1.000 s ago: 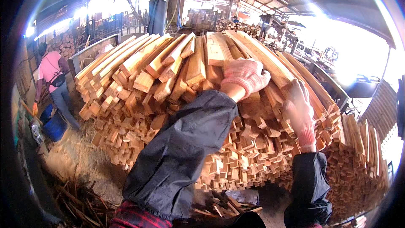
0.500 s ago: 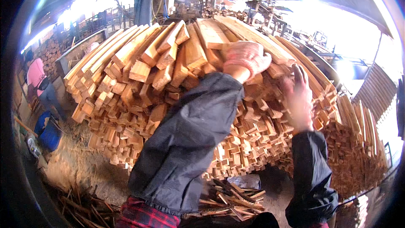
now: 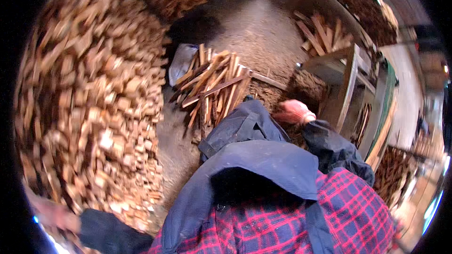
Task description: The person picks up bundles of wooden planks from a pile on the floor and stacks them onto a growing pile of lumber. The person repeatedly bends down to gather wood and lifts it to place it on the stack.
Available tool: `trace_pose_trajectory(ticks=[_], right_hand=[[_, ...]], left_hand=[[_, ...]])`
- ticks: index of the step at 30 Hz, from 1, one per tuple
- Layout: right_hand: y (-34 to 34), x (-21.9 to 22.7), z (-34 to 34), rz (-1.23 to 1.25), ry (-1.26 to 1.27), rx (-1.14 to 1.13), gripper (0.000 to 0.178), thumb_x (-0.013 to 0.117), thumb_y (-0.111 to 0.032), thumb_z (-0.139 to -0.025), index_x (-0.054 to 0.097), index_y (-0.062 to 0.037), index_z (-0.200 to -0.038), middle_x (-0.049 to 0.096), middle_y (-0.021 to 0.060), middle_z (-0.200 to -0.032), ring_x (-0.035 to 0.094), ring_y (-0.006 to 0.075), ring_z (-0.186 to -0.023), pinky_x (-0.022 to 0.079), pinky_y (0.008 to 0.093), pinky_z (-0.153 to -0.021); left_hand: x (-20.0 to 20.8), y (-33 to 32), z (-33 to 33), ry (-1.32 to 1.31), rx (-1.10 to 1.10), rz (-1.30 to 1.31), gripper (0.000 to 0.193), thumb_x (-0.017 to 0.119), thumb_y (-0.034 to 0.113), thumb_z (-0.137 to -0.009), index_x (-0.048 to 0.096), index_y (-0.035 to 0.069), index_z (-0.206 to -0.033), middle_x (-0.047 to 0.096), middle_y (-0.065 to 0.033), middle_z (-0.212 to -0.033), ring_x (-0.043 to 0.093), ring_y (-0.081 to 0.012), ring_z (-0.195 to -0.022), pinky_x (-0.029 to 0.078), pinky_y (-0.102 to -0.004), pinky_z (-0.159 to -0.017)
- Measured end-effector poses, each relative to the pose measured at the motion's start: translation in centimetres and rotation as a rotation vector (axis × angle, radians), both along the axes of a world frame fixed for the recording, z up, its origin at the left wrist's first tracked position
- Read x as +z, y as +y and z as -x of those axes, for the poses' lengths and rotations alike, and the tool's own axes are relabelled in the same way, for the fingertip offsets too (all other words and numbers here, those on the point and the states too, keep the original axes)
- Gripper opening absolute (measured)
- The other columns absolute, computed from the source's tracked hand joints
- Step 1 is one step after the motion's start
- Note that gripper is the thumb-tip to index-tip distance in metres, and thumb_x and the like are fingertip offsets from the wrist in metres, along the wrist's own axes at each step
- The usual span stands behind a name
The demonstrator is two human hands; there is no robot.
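Observation:
My right hand (image 3: 294, 112), in a pinkish glove, hangs beside my dark apron (image 3: 245, 122), near a wooden stand. Its fingers are too unclear to read, and nothing plainly shows in it. At the lower left rim, my left hand (image 3: 59, 217) is smeared by motion beside the large stack of sawn timber (image 3: 106, 113). Whether it touches the wood cannot be made out. Loose wood strips (image 3: 216, 84) lie in a heap on the ground ahead of my legs.
A wooden stand (image 3: 348, 84) rises to the right of my right hand. Behind it lie more wood scraps (image 3: 325, 35). A pale plastic bag (image 3: 182, 63) sits against the strip heap. The timber stack walls off the left side.
My view has swung down and to the right. Both hands have left the top of the stack; the right hangs by my apron and the left is out at the lower left.

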State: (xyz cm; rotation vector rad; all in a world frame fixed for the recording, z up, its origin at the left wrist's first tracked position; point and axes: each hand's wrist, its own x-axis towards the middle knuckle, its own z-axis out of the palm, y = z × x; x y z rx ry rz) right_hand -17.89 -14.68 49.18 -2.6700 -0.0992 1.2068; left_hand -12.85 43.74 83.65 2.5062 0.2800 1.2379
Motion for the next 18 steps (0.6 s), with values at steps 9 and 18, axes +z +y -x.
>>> trace_pose_trajectory(ticks=[9,18], right_hand=[[-11.7,2.8,-2.7,-0.254,-0.168,-0.494,0.060,0.059,-0.056,-0.086,0.063,-0.0052,-0.118,0.066,0.0217,-0.111,0.061,0.0402,-0.105,0.050,0.0465,-0.088],[-19.9,8.5,-7.2,-0.400,-0.383,-0.896,0.059,0.065,-0.051,-0.087,0.061,-0.0097,-0.128,0.066,0.0163,-0.121,0.061,0.0326,-0.115,0.048,0.0381,-0.097]], left_hand=[[-18.9,-20.9,-14.4,0.518,-0.618,0.783,0.023,0.058,0.010,-0.094,0.068,-0.001,-0.113,0.067,-0.0106,-0.119,0.061,-0.0173,-0.111,0.046,-0.0322,-0.100],[-17.8,-31.1,-28.1,0.580,-0.875,0.930,0.013,0.061,0.010,-0.095,0.069,0.003,-0.101,0.070,-0.0069,-0.102,0.066,-0.0147,-0.089,0.053,-0.0286,-0.084]])
